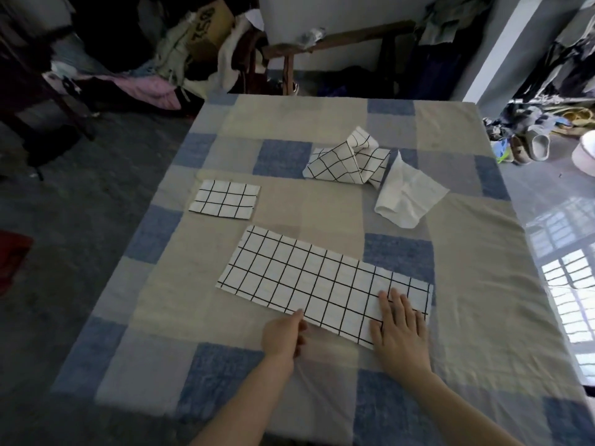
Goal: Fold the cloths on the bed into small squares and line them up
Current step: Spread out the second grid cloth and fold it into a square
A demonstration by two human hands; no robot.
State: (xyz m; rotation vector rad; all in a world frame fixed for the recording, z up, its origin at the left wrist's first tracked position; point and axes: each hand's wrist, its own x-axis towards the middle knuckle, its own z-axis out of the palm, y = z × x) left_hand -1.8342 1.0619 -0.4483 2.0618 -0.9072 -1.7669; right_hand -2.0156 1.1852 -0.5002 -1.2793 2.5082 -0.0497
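A long white cloth with a black grid lies flat as a strip across the near middle of the bed. My right hand rests flat on the strip's right end, fingers spread. At the strip's near edge my left hand pinches the cloth between thumb and fingers. Further back on the left lies a small folded grid square. Behind the strip, a crumpled grid cloth sits beside a loose plain white cloth.
The bed has a blue, grey and beige checked cover. Piles of clothes and a cardboard box crowd the far left, with a wooden chair beyond the bed. Shoes lie on the floor at the right.
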